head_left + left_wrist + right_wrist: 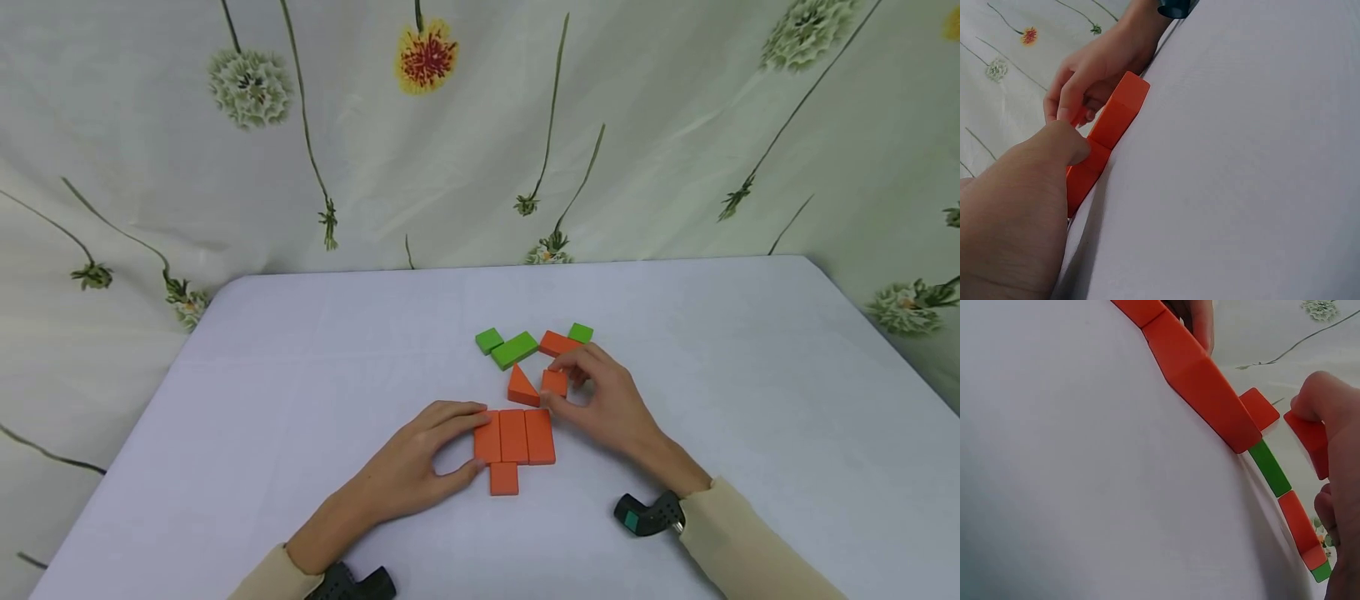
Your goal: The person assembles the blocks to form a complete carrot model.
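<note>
Three orange rectangular blocks point(513, 437) lie side by side on the white table, with a smaller orange block point(504, 479) against their near edge. At the left end of the row, my left hand point(408, 458) rests its fingertips and thumb on the leftmost block, fingers loosely extended. My right hand point(603, 400) pinches an orange block point(1311, 442) between thumb and index finger, just beyond the row. In the right wrist view this block appears off the table. An orange triangular block point(521, 387) stands immediately left of it in the head view.
Farther back lie a small green block point(489, 340), a longer green block point(515, 350), an orange block point(558, 343) partly behind the right hand, and another green block point(581, 332). A floral cloth point(465, 167) hangs behind the table point(300, 375).
</note>
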Demonstrator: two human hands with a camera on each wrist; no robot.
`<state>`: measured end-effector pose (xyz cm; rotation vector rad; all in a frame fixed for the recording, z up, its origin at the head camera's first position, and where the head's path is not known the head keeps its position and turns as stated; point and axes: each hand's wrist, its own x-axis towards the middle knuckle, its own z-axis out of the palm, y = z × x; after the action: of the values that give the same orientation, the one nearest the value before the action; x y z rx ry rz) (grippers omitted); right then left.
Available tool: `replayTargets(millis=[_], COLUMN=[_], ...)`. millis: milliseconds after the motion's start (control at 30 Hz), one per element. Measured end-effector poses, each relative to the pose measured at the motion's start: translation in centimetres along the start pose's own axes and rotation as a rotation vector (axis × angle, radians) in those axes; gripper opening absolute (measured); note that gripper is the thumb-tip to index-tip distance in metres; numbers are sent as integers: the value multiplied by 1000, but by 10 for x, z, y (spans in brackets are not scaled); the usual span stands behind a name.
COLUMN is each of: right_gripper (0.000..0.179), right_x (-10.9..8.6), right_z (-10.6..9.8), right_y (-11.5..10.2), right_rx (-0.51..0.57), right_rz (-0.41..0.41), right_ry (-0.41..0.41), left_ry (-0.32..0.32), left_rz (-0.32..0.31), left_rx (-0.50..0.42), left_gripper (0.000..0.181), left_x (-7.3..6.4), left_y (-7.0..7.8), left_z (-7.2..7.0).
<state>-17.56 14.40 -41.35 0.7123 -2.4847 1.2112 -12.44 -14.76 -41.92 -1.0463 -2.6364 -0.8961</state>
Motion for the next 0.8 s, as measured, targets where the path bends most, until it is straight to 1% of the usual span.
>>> replayTargets(millis=[133, 233, 300, 400, 567, 800], right_gripper=[28, 29, 30, 32, 33, 32], right_x=[-3, -6, -8, -11, -18, -24], right_z=[-1, 0, 0, 1, 3, 5], right_y=[-1, -2, -2, -4, -9, -15], right_rx=[50, 87, 98, 106, 136, 171], right_rz=[-76, -130, -153, -166, -210, -303], right_ry=[14, 1, -14, -39, -110, -226], left_ry=[-5, -5, -4, 1, -4, -9], left_rz=[-1, 1, 3, 5, 2, 0], left_rx=[-2, -3, -4, -5, 1, -5], left_gripper=[54, 54, 54, 54, 54, 55], left_x=[0, 0, 0, 0, 0, 0], left_y=[0, 0, 1, 1, 1, 1], left_z=[0, 0, -1, -1, -1, -2])
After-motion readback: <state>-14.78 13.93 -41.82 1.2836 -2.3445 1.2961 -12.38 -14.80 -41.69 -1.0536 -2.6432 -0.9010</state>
